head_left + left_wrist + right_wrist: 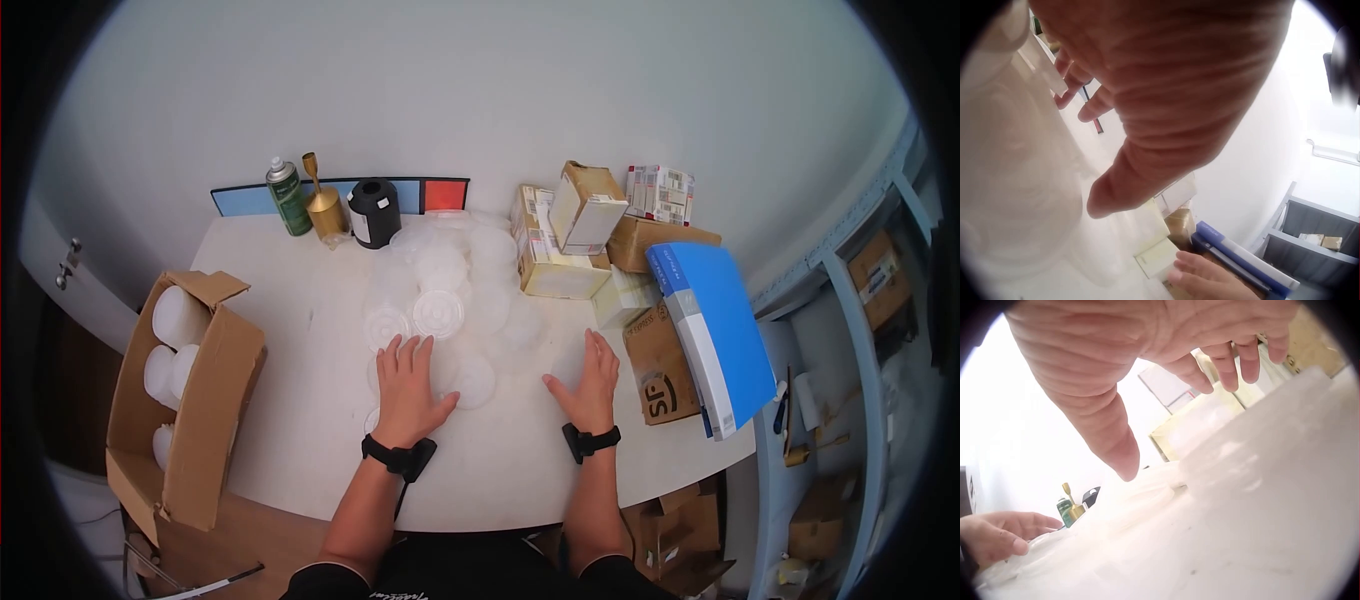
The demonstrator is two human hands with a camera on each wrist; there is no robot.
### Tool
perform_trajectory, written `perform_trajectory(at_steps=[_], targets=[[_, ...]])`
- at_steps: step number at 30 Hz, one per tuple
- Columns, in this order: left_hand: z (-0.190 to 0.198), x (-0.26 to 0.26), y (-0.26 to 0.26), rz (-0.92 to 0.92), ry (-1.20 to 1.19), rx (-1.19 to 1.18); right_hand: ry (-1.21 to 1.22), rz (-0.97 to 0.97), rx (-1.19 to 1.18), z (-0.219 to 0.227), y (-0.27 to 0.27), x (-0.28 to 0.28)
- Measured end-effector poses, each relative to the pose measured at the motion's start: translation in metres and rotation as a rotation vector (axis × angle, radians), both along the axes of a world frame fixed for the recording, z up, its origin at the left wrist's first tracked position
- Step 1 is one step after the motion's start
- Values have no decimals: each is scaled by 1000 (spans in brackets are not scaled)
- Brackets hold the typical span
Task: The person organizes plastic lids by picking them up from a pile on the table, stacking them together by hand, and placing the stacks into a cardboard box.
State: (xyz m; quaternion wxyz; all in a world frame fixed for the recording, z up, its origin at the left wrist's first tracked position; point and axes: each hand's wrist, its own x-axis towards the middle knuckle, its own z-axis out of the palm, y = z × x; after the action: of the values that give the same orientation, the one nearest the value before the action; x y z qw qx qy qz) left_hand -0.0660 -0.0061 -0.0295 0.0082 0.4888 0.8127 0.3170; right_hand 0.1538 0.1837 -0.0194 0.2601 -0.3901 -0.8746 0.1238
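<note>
A loose pile of clear round plastic lids (438,314) spreads over the middle of the white table (300,420). My left hand (405,395) is at the pile's near left edge, fingers spread and pointing away from me, overlapping a few lids in the head view. Across from it, my right hand (588,385) hovers to the right of the pile, with straight fingers and the thumb out to the left. Both palms are bare of any object. In the right wrist view, translucent lids (1254,450) lie below the right hand's fingers.
An open cardboard box (215,400) with several white tubs (180,318) stands at left. At the back are a spray can (288,195), a gold candlestick (325,212) and a black canister (374,213). Stacked cartons (565,275) and a blue binder (722,330) occupy the right side.
</note>
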Motion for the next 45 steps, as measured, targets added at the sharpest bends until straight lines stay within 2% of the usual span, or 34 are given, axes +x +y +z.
perform_trajectory(at_steps=[3,7,8,11,14,17,20,23,24,27,30,33,36,39,42,45], targets=[[-3,-3,0,10,-12,-21,225,210,-87,9,-13,-20],[-1,-4,-1,45,-32,15,319,456,-413,28,-38,-46],[1,-4,-1,50,-40,31,355,515,-420,29,-42,-53],[3,-3,0,41,-62,55,377,555,-573,27,-52,-60],[13,0,1,62,-81,88,346,558,-535,19,-56,-57],[26,-1,1,-3,-351,342,364,552,-498,18,-55,-54],[17,0,0,-240,-1082,624,387,568,-468,20,-57,-51],[14,10,3,-330,-1595,640,370,619,-382,23,-62,-54],[9,10,5,-401,-1675,618,361,638,-340,24,-65,-56],[6,19,6,-418,-1822,607,368,678,-327,23,-74,-62],[2,24,7,-397,-1795,573,339,692,-117,25,-73,-65],[-1,24,9,-396,-1753,505,400,654,-77,14,-64,-62],[5,27,12,-411,-1592,466,491,607,-189,14,-59,-55],[-2,28,11,-431,-1616,478,517,541,-331,19,-56,-50],[5,30,11,-455,-1329,513,434,478,-548,14,-47,-37],[-4,32,11,-403,-1374,468,656,462,-763,-6,-46,-36]])
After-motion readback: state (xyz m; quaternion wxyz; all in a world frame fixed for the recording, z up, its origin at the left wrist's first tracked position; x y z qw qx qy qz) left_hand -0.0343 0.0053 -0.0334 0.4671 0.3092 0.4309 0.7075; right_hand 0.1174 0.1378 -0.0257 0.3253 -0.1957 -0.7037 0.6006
